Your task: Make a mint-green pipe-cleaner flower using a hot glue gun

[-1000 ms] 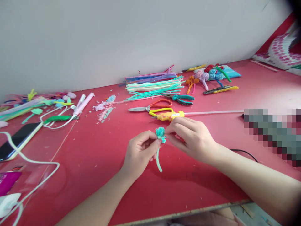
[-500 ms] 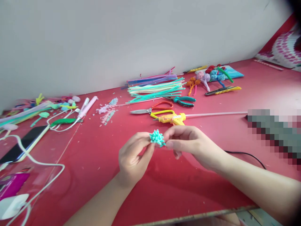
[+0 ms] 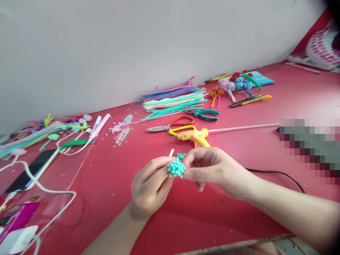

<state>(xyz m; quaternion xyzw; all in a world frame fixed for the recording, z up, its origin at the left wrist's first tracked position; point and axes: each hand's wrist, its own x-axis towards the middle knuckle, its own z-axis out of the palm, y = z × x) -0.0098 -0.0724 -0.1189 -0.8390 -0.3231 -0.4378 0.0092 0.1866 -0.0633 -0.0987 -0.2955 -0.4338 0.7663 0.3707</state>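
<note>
Between my two hands, low over the table, is a small turquoise pipe-cleaner flower [image 3: 176, 168] with many short spiky petals. My left hand [image 3: 152, 184] is closed on it from the left, and a pale stem end [image 3: 171, 152] sticks up beyond the fingers. At the flower's right edge, the thumb and fingers of my right hand [image 3: 212, 168] pinch its petals. A second small turquoise tuft [image 3: 181, 156] shows just behind the flower. Beyond the hands lies a yellow glue gun [image 3: 193, 134] with a long pale glue stick in its back.
Scissors [image 3: 159, 128] and teal-handled pliers [image 3: 207, 114] lie behind the glue gun. Farther back are bundles of pipe cleaners [image 3: 175, 102], finished small flowers [image 3: 228, 86] and a utility knife [image 3: 251, 100]. A phone [image 3: 34, 170], white cables and a pink hair straightener [image 3: 99, 127] are on the left.
The flower has turned to face me more, and its pale stem end and the tuft behind now show. Both hands sit slightly lower in view, and the view has shifted a little.
</note>
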